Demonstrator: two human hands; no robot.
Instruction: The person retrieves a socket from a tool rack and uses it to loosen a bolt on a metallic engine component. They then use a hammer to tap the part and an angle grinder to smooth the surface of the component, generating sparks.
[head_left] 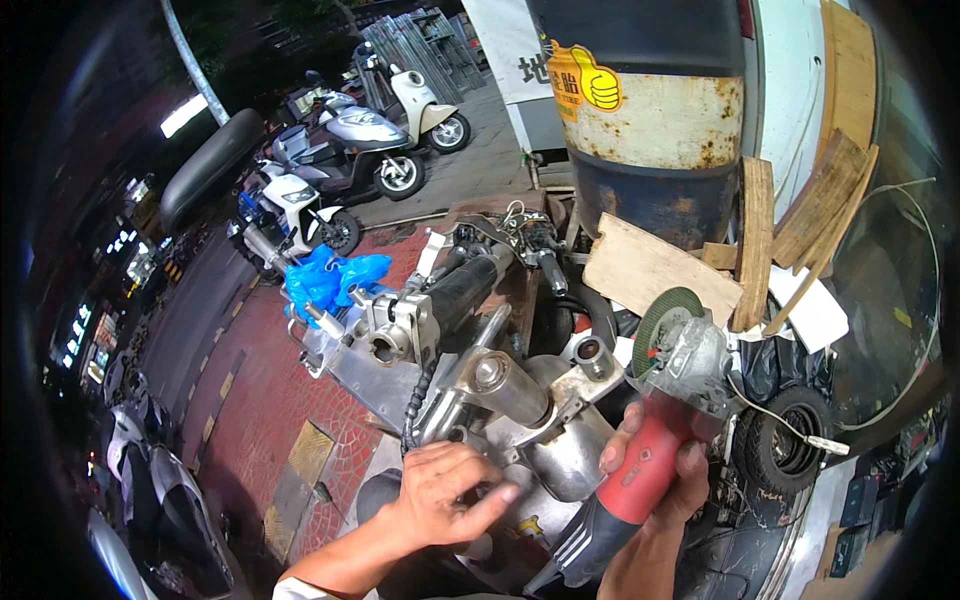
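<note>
The angle grinder (pixel 640 465), red-bodied with a dark rear section, is located to the right of the metal frame assembly (pixel 515 390), its disc (pixel 655 330) at the far end. Right hand (pixel 682 497): fingers wrapped around the red body. Left hand (pixel 450 495): fingers curled, thumb extended rightward, positioned at the near side of the assembly; whether it grips a part cannot be determined. Beyond the disc: a pale wooden board (pixel 650 268) in front of a rusted drum (pixel 655 125). Right of the grinder: a tyre (pixel 758 450). Background: parked scooters (pixel 365 130)
</note>
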